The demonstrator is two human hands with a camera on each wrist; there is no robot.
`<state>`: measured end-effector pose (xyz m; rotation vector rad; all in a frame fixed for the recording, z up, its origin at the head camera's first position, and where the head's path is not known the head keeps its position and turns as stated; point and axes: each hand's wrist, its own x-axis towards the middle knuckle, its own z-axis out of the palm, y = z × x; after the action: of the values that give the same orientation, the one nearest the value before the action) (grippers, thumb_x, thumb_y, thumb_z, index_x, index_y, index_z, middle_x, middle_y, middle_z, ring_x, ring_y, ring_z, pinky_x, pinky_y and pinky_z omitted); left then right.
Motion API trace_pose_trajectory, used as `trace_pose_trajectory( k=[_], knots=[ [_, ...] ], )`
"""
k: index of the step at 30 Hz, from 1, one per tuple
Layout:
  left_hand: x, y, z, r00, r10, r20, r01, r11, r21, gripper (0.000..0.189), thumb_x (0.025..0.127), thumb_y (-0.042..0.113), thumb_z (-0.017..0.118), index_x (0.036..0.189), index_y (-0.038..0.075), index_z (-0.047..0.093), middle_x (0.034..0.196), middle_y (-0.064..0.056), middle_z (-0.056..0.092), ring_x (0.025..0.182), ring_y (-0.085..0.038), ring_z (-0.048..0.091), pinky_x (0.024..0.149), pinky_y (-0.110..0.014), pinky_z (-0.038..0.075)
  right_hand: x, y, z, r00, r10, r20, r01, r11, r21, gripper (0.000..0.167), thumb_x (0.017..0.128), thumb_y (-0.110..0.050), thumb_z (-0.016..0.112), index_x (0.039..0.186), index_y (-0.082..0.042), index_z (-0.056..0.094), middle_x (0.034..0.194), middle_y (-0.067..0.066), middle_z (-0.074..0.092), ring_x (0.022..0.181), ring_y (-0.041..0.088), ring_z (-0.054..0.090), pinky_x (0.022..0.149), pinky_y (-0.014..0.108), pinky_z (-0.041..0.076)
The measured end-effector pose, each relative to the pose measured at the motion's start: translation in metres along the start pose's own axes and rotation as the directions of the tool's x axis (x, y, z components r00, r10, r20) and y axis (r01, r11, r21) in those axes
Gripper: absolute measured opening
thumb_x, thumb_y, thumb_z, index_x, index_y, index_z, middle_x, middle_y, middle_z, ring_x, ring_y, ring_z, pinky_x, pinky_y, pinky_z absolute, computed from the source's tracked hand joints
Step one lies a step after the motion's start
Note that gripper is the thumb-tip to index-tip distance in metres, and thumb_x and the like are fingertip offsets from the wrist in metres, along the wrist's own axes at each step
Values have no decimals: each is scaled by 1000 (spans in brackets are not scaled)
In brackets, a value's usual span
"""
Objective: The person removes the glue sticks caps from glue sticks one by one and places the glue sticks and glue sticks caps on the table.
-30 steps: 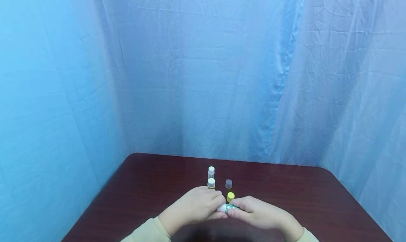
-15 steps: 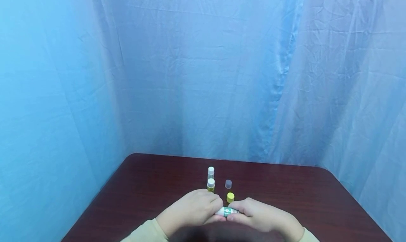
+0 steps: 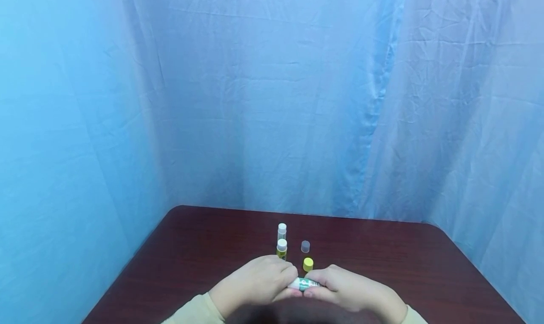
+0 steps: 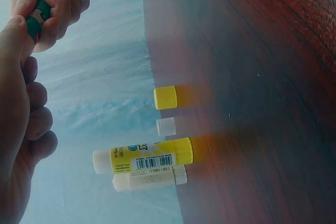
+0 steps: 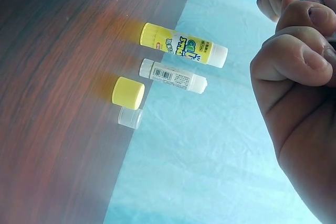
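Note:
Both hands hold one green and white glue stick sideways, low over the near part of the table. My left hand grips its white end. On the right, thumb and fingers of my right hand pinch the green labelled body. Beyond the hands a yellow glue stick stands upright with a white end on top. Right behind it stands a whiter glue stick. A yellow cap and a clear cap rest to their right. Fingers hide much of the held stick.
The dark red-brown table has rounded far corners. Blue curtains hang behind it and along both sides.
Both hands have come slightly nearer with the glue stick, which lies more level now. More of the standing yellow glue stick shows. The caps have stayed in place.

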<state>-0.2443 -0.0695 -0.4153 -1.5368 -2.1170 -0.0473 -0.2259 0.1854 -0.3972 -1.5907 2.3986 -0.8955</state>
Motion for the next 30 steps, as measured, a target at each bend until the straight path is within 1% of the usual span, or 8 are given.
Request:
trace_pose_trajectory(
  k=[3,5,12,18,26,30],
  knots=[
    [-1,0,0,1000,4,-15,-4,1000,-20,34,102,44,60,83,18,49,71,12,42,62,-3,34,58,-18,33,0,0,0,1000,-8,-5,8,1000,-10,14,107,-25,54,104,-17,64,83,-19,50,71,-10,43,62,14,47],
    [-1,0,-1,1000,2,-14,-2,999,-38,34,102,44,60,83,18,49,71,12,42,62,-3,34,58,-18,33,1,0,0,1000,-15,-7,15,1000,-17,12,107,-25,54,104,-18,64,84,-19,51,71,-10,44,62,13,47],
    [0,0,-6,998,-34,56,39,995,-89,34,104,45,56,83,18,47,71,14,38,62,-2,32,57,-17,32,2,1,1,999,-38,-27,37,998,-51,11,107,-26,55,103,-19,63,83,-19,52,71,-11,44,61,12,47],
    [1,-1,-10,995,-36,94,48,990,-136,34,105,44,52,84,18,47,71,15,37,63,0,34,58,-16,34,1,-2,0,999,-37,-24,36,997,-66,12,107,-27,53,102,-19,62,83,-19,51,71,-10,44,61,12,47],
    [0,-3,-10,995,-39,96,56,981,-183,35,106,45,50,82,19,45,71,16,35,65,1,35,59,-14,32,2,-3,0,998,-44,-50,39,994,-102,11,107,-27,54,103,-21,62,84,-20,51,72,-10,46,63,12,47],
    [0,-4,-9,996,-37,77,50,983,-176,36,105,46,51,82,19,45,70,16,36,64,1,35,59,-14,32,1,-2,1,998,-31,-54,26,995,-97,9,107,-27,55,103,-22,62,85,-20,52,72,-10,47,64,12,48]
  ],
)
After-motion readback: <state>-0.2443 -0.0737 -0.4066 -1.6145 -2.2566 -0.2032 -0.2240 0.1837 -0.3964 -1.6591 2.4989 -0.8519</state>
